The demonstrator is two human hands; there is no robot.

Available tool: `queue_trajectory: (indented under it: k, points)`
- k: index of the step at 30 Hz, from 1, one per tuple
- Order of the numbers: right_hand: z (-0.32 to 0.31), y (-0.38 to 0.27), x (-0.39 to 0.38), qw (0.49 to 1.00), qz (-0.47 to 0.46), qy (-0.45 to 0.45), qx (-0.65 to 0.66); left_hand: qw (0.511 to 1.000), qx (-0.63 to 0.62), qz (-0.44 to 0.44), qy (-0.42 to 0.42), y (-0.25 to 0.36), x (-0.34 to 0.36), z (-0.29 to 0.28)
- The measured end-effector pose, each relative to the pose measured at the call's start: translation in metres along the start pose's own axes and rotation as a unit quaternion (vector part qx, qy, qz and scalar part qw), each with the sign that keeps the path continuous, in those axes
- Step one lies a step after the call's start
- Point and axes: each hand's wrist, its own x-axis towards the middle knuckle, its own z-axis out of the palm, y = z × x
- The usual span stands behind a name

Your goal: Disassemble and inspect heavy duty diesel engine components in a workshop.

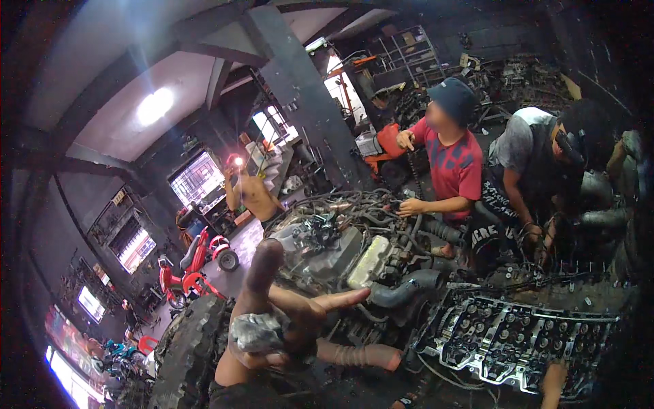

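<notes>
My left hand [289,317] is raised in the foreground, dark with grease at the thumb. Its thumb points up and the index finger stretches to the right. Against the palm sits a crumpled silvery-grey wad [257,332], with lower fingers seemingly curled by it; its material is unclear. Behind the hand lies a large engine [320,238] with hoses, wiring and a pale yellowish cover [368,262]. Low on the right, a blurred skin-coloured part, apparently my right hand [554,383], shows over an engine cylinder head [507,334] with rows of valve springs. Its fingers cannot be made out.
Across the engine stands a person in a red shirt [453,160], holding a dark chain-like strand. Beside them another person in grey [528,150] bends over parts. A shirtless person [253,194] is farther back. A chunky tyre [191,354] and red vehicle [197,255] are left.
</notes>
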Motion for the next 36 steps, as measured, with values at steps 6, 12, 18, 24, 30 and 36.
queue_trajectory:
  k: [6,12,18,24,30,36]
  points:
    - [0.056,0.021,0.030,0.995,-0.020,0.060,0.072,0.979,0.149,0.131,-0.044,-0.007,0.005,0.014]
    - [0.052,0.014,0.034,0.992,-0.023,0.071,0.101,0.979,0.094,0.176,0.027,-0.016,0.006,0.023]
    - [0.081,0.037,0.029,0.992,-0.022,0.107,0.068,0.978,0.099,0.177,-0.046,-0.021,0.017,0.023]
    - [0.099,0.058,0.019,0.977,0.114,0.072,0.168,0.988,0.134,-0.076,0.031,0.004,0.024,-0.052]
    - [-0.022,-0.006,0.001,0.983,0.037,0.064,0.168,0.838,0.448,-0.208,0.230,-0.158,0.010,-0.205]
    - [-0.070,0.038,-0.116,0.921,0.212,0.214,0.248,0.833,0.315,-0.442,0.106,-0.274,0.011,-0.204]
